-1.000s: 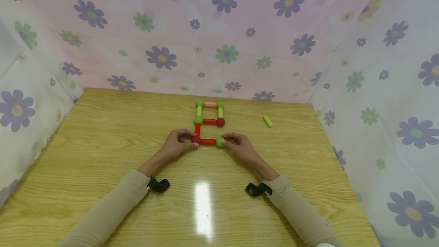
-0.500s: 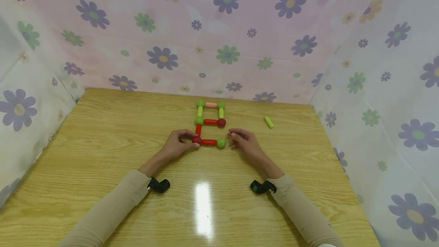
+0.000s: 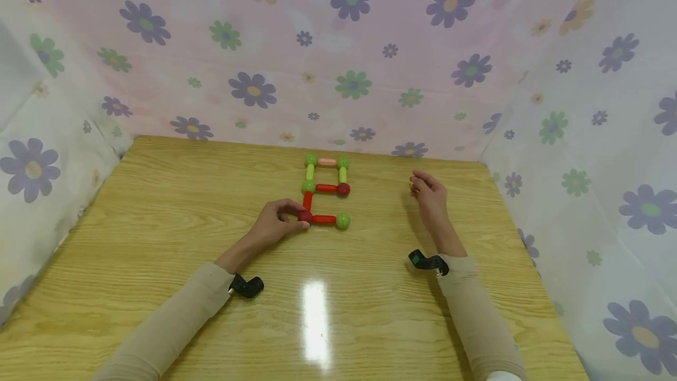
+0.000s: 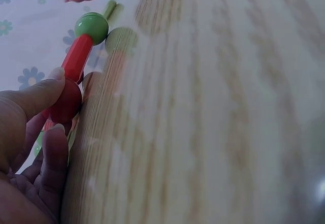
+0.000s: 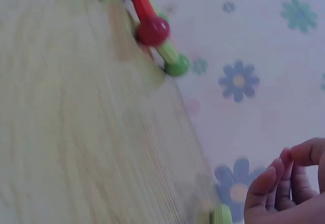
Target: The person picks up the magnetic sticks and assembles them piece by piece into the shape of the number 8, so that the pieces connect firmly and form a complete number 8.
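My left hand pinches the dark red ball at the near left corner of a flat figure of balls and rods. From that ball one red rod runs to a green ball. Another red rod leads back to a second green ball. My right hand hovers off to the right with bent fingers and nothing visibly between them. Below it, in the right wrist view, a loose yellow-green rod lies on the table; the hand mostly hides it in the head view.
At the back the figure closes into a square, with a pink rod on its far side and another dark red ball at its near right corner. Flowered cloth hangs behind the wooden table and along its sides.
My right hand has let go of the near green ball and moved right and back, over the loose yellow-green rod. The left hand keeps its hold on the dark red ball.
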`<state>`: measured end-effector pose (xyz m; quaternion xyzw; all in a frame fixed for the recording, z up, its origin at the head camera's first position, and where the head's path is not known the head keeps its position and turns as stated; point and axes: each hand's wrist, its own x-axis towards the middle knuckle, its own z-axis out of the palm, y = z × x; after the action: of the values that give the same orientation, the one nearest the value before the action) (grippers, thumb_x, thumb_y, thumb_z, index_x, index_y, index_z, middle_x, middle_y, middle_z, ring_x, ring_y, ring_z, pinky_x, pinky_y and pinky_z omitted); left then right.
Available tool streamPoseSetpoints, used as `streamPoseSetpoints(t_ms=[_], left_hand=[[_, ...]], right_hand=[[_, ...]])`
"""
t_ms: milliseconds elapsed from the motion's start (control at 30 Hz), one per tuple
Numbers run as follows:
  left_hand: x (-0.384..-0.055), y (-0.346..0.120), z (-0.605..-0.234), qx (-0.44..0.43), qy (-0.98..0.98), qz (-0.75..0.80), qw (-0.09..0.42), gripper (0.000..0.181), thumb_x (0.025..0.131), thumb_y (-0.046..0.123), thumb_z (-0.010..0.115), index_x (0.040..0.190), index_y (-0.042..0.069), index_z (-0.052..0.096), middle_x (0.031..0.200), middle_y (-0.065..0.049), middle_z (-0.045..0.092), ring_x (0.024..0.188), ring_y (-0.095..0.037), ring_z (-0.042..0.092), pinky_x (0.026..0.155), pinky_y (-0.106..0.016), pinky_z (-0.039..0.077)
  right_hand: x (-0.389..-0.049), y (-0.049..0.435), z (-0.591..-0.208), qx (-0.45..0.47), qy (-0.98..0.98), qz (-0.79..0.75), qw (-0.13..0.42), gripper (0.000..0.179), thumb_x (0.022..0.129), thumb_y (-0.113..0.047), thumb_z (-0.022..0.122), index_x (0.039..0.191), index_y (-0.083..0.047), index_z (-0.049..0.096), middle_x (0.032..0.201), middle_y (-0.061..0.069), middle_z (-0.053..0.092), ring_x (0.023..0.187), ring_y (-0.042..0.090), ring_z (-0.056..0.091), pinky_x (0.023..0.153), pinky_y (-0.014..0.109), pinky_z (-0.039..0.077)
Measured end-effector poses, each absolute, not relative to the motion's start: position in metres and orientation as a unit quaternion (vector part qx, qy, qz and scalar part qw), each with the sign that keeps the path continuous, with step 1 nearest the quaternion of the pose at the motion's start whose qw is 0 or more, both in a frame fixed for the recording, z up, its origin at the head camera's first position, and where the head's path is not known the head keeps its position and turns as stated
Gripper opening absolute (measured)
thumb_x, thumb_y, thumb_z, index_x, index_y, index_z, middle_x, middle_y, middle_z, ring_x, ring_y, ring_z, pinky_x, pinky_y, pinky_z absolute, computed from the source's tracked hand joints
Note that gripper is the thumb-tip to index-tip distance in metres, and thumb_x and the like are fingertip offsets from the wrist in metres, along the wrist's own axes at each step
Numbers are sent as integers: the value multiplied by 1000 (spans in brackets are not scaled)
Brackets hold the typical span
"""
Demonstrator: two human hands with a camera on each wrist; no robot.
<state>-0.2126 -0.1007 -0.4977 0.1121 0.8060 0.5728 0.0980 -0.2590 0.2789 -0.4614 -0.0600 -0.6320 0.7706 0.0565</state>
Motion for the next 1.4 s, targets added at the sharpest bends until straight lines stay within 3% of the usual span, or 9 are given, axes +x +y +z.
streamPoseSetpoints(t_ms=[133, 267, 367, 467, 567, 900, 1033, 1167, 1400], left_hand=[[-213, -100, -499, 111, 807, 571, 98, 34, 87, 23, 84, 114, 9, 70, 110, -10, 72, 68, -15, 48, 62, -26, 41], [-213, -99, -499, 103, 807, 573, 99, 32, 86, 23, 85, 112, 10, 70, 109, -9, 72, 66, -15, 47, 60, -25, 39], [-213, -100, -499, 102, 807, 573, 98, 32, 86, 22, 85, 112, 10, 70, 108, -9, 72, 65, -15, 46, 59, -25, 39], [-213, -101, -499, 104, 808, 572, 95, 32, 86, 22, 84, 111, 9, 70, 108, -10, 72, 65, -14, 46, 59, -25, 39], [-213, -101, -499, 106, 808, 573, 92, 31, 86, 22, 84, 110, 9, 70, 108, -10, 72, 64, -14, 45, 59, -25, 38], [-212, -101, -500, 113, 803, 578, 91, 31, 86, 21, 84, 110, 8, 70, 108, -12, 72, 64, -14, 46, 58, -25, 39], [-212, -101, -500, 111, 804, 577, 89, 30, 86, 21, 84, 109, 8, 70, 108, -12, 72, 64, -14, 45, 59, -25, 39], [-212, -101, -500, 108, 807, 573, 89, 30, 86, 21, 84, 108, 8, 70, 108, -11, 72, 63, -14, 45, 59, -26, 39], [-212, -101, -499, 111, 805, 576, 87, 30, 86, 22, 85, 108, 8, 70, 108, -12, 72, 63, -14, 45, 59, -26, 39]], right_hand=[[-264, 298, -463, -117, -658, 739, 84, 13, 104, -9, 58, 112, -10, 67, 95, -4, 61, 79, 10, 52, 69, 22, 47], [-266, 310, -471, -128, -738, 659, 68, 33, 105, -12, 55, 133, 3, 58, 105, 1, 58, 79, 8, 51, 65, 18, 45], [-267, 313, -474, -129, -801, 584, 38, 43, 104, -15, 56, 142, 5, 53, 122, 14, 58, 90, 8, 52, 64, 14, 44], [-269, 313, -474, -123, -836, 534, 9, 47, 103, -16, 59, 145, 4, 50, 139, 23, 53, 110, 17, 54, 69, 10, 44], [-272, 312, -473, -117, -854, 507, -4, 47, 102, -17, 61, 143, 5, 52, 140, 26, 53, 119, 27, 53, 72, 10, 44], [-275, 316, -466, -114, -900, 421, -3, 40, 99, -23, 66, 125, 7, 67, 127, 27, 63, 112, 36, 60, 82, 30, 49], [-272, 313, -463, -91, -916, 390, -25, 40, 98, -22, 64, 124, 9, 67, 124, 30, 64, 105, 39, 64, 76, 31, 53], [-267, 303, -459, -52, -915, 395, -57, 41, 101, -19, 59, 129, 10, 63, 126, 32, 63, 97, 31, 69, 72, 26, 55], [-256, 271, -463, 8, -849, 512, -131, 46, 104, -14, 57, 139, 14, 52, 135, 35, 56, 92, 20, 75, 85, 28, 58]])
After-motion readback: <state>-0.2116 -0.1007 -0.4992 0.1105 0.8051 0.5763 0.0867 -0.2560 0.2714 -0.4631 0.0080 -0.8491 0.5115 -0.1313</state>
